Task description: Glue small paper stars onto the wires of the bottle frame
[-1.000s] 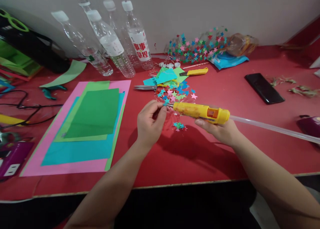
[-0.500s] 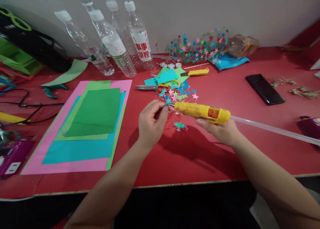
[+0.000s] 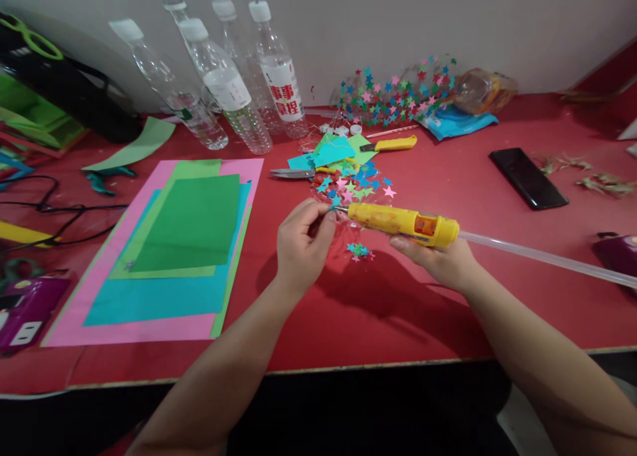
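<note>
My right hand (image 3: 440,260) is wrapped round a yellow hot glue gun (image 3: 385,220), which points left. A long clear glue stick (image 3: 537,254) sticks out of its back end. In a pinch, my left hand (image 3: 304,238) holds a small blue paper star (image 3: 332,207), mostly hidden by the fingertips. The gun's metal nozzle meets the star or is very close to it. Just beyond lies a clear plastic piece with colourful stars (image 3: 353,185) on and around it. A small pile of paper stars (image 3: 357,249) rests on the red table below the gun.
Stacked coloured paper (image 3: 189,224) lies at the left. Several clear bottles (image 3: 223,91) stand against the wall. Behind my hands are scissors (image 3: 293,174) and a yellow utility knife (image 3: 395,144). A phone (image 3: 527,177) lies right; black cables (image 3: 64,207) run at the far left.
</note>
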`<state>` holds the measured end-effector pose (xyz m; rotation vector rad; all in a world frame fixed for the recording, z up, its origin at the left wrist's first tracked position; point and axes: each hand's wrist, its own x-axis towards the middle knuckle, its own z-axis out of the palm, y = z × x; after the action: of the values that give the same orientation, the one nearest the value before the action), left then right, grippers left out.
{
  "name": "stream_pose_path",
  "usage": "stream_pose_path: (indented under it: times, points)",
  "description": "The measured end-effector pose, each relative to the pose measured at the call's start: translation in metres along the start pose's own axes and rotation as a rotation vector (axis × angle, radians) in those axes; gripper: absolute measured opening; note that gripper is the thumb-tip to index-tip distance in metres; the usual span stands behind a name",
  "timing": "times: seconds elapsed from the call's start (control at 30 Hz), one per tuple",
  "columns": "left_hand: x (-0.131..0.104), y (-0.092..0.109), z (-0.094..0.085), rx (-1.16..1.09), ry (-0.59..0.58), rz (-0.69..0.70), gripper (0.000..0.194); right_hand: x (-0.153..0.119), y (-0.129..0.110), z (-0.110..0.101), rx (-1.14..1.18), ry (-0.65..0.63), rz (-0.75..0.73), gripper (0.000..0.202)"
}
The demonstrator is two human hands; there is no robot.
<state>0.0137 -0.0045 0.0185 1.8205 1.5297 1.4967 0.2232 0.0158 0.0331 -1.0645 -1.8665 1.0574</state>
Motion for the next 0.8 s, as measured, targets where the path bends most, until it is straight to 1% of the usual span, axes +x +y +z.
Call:
stream_pose_path:
  times: [0.3, 0.47, 0.53, 0.63, 0.7, 0.77, 0.8]
  points:
    - [0.0, 0.001, 0.0, -0.007, 0.001, 0.005, 0.018, 0.0, -0.001, 0.0, 0.025, -0.013, 0.015, 0.027]
    - [0.0, -0.001, 0.0, 0.022, -0.001, 0.026, 0.019, -0.001, 0.004, -0.002, -0.013, -0.02, 0.018, 0.028]
    - [0.001, -0.003, -0.001, 0.085, 0.004, 0.091, 0.018, -0.002, 0.006, -0.003, -0.051, -0.017, -0.008, 0.027]
    - [0.002, -0.008, -0.002, 0.228, 0.025, 0.263, 0.014, -0.002, 0.008, -0.003, -0.139, 0.02, -0.06, 0.026]
    - [0.002, -0.009, -0.003, 0.279, 0.05, 0.365, 0.011, -0.002, 0.008, -0.004, -0.14, 0.055, -0.08, 0.027]
    - [0.002, -0.009, -0.004, 0.269, 0.067, 0.391, 0.01, 0.0, 0.006, -0.005, -0.047, 0.11, -0.055, 0.028]
    - [0.002, -0.008, -0.004, 0.246, 0.069, 0.371, 0.011, 0.002, 0.006, -0.006, 0.019, 0.154, -0.026, 0.028]
